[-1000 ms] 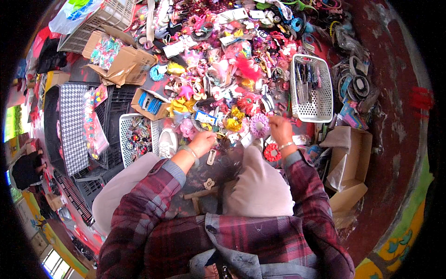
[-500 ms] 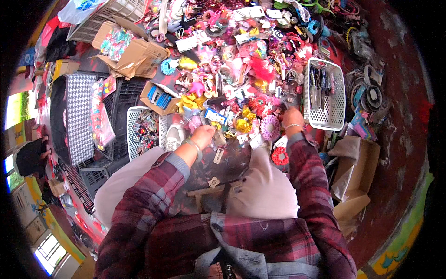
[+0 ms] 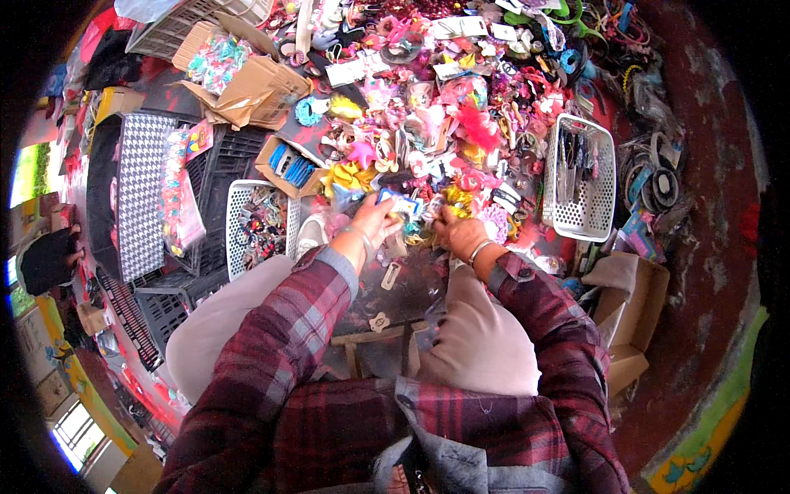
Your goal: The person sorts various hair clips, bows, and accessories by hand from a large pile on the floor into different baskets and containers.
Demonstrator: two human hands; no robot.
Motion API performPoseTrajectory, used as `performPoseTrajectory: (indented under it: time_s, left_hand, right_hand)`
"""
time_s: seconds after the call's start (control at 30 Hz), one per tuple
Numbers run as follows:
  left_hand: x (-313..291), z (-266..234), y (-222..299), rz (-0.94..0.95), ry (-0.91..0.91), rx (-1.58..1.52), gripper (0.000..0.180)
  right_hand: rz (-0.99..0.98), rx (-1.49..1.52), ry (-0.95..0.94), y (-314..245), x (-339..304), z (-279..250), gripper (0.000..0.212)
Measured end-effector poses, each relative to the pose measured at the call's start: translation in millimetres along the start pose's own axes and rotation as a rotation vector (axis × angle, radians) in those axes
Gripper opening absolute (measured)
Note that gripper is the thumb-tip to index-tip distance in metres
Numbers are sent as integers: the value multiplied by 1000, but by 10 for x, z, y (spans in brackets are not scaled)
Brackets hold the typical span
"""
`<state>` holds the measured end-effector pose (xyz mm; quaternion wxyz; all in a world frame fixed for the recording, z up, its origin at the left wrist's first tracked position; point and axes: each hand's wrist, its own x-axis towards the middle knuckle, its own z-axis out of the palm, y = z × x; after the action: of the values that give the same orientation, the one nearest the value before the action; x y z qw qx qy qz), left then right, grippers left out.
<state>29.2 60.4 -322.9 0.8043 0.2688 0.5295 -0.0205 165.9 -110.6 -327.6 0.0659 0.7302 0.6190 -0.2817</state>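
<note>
My left hand (image 3: 374,222) is closed at the near edge of a big pile of hair accessories (image 3: 428,140). Its fingertips pinch a white card with a blue border (image 3: 400,204), slightly blurred. My right hand (image 3: 463,235) reaches in from the other side, fingers curled together among the trinkets; what they hold is hidden. Just beyond it lies a shiny gold tinsel hair tie (image 3: 459,200), with a pale purple scrunchie (image 3: 494,221) beside it. Yellow fabric bows (image 3: 349,178) lie past my left hand. A flat beige clip (image 3: 391,275) rests on the dark floor nearer me.
A white perforated basket (image 3: 605,206) stands right, holding packaged items; another (image 3: 239,193) at left holds small accessories. A small carton of blue pieces (image 3: 268,156), a larger open carton (image 3: 262,92), black crates (image 3: 169,288) and a long brown box (image 3: 646,317) lie around.
My right hand has swung left from beside the right basket to the gold hair ties. My left hand has moved up and right onto the blue-bordered card, which has shifted and tilted.
</note>
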Motion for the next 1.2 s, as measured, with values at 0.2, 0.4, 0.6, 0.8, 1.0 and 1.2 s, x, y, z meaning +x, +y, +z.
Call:
performPoseTrajectory:
  time_s: [0.2, 0.4, 0.6, 0.8, 1.0, 1.2]
  left_hand:
    - [484, 140, 415, 150, 52, 70, 35]
    - [422, 411, 1070, 322, 20, 29, 46]
    - [317, 305, 1188, 319, -64, -8, 42]
    - [0, 134, 945, 330, 89, 112, 34]
    - [4, -412, 610, 241, 204, 176, 27]
    - [-122, -350, 446, 154, 174, 161, 26]
  right_hand:
    - [307, -104, 232, 609, 134, -62, 18]
    - [582, 92, 296, 922, -12, -580, 37]
    - [-39, -68, 423, 264, 232, -470, 22]
    - [-205, 50, -35, -474, 506, -190, 25]
    - [-85, -195, 231, 71, 556, -378, 22]
    - [202, -162, 312, 559, 385, -490, 33]
